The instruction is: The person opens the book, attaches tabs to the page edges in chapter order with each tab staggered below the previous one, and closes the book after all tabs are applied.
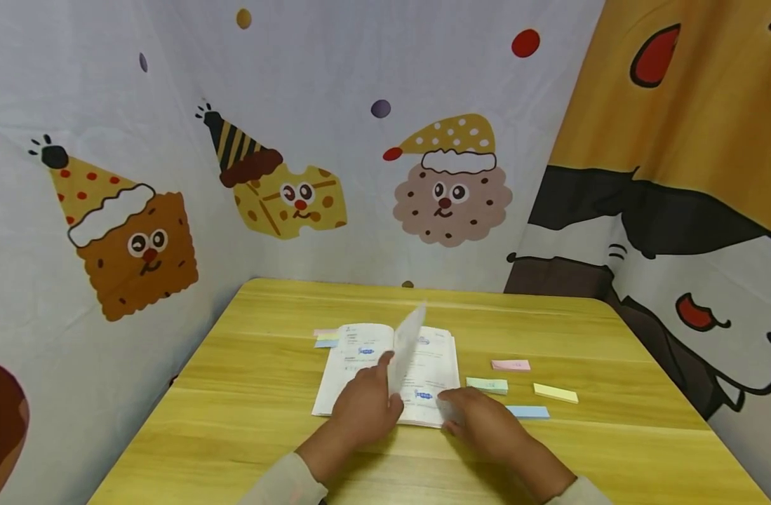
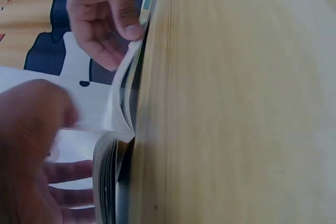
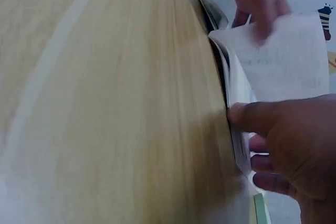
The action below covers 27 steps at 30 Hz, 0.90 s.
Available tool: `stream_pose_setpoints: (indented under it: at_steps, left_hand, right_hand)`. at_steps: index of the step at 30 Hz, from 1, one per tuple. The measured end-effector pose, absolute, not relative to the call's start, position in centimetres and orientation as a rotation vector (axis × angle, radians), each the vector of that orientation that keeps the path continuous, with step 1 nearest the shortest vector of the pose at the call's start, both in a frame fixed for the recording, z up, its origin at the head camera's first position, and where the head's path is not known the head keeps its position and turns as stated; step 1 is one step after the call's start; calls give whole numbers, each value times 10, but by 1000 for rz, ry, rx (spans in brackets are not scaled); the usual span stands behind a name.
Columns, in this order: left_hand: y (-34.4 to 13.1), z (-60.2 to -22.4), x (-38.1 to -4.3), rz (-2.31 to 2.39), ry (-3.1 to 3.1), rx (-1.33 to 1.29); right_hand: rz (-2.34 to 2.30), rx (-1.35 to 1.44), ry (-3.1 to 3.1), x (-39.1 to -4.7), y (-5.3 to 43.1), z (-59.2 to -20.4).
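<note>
An open book (image 1: 366,375) with printed text and small blue pictures lies on the table. One page (image 1: 408,344) stands raised from its middle. My left hand (image 1: 366,407) lies over the left-hand pages beside that page. In the left wrist view, its blurred thumb (image 2: 67,114) is on the raised page's right side, with straight fingers (image 2: 71,184) on the left-hand stack. At the lower right corner of the book, my right hand (image 1: 483,421) pinches the right-hand pages, its thumb (image 3: 241,116) at their bottom edge.
Right of the book lie pink (image 1: 511,365), green (image 1: 486,385), yellow (image 1: 555,393) and blue (image 1: 529,412) sticky tabs. More colored tabs (image 1: 325,339) stick out from the book's left edge. A cartoon-printed cloth (image 1: 360,259) hangs behind the wooden table (image 1: 265,315).
</note>
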<state>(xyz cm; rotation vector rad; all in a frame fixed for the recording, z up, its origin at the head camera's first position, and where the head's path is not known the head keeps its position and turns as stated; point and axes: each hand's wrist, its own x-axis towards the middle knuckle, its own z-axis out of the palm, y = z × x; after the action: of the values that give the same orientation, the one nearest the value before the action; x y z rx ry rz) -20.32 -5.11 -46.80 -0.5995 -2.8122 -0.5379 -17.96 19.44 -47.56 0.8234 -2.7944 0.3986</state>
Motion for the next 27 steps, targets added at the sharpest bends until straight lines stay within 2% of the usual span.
stream_pose_setpoints:
  at_steps: [5,9,13,18,27]
  left_hand:
    - [-52,-470,-206,-709,-2589,-358]
    - [-55,-471,-209,-466,-2603,-301]
    - [-58,-471,-208,-195,-2675,-480]
    - [-58,-472,-204,-114,-2720,-780]
    - [-53,-475,-203,-262,-2829,-782]
  right_hand:
    - [351,885,-2846,-182,197,-472]
    - [341,946,-2832,-185,198,-467]
    - [309,942,-2802,-187,196,-465]
    - [268,780,-2698,-186,191,-467]
    - [355,458,-2519,-181,178,-465]
